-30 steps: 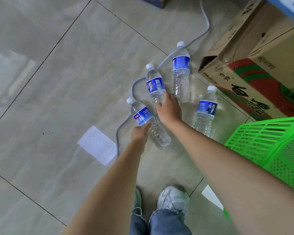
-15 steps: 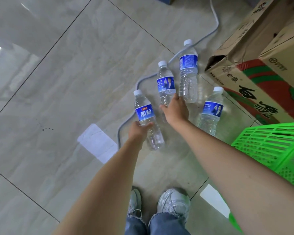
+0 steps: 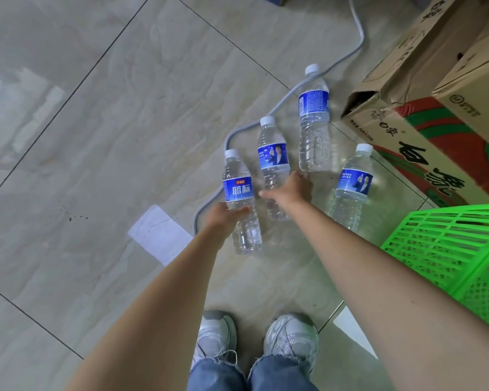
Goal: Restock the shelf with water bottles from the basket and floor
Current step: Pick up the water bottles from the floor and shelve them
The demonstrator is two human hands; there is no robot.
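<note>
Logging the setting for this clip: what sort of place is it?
Probably a shop or stockroom floor. Printed cardboard cartons stand on a glossy tiled floor beside a green plastic basket, and several identical water bottles stand loose on the tiles. No shelf is in view.

bright, even daylight fills the scene, with no hard shadows. the glossy floor (image 3: 102,153) throws back pale window glare: a white patch at the far left edge, a broad hazy reflection beside it, and two small bright rectangles nearer the shoes (image 3: 257,340). the wide lens bends the tile joints and stretches the forearms at the near corners. the bottles (image 3: 274,167) read fairly sharp; the cardboard boxes (image 3: 424,131) at the right look slightly soft.
</note>
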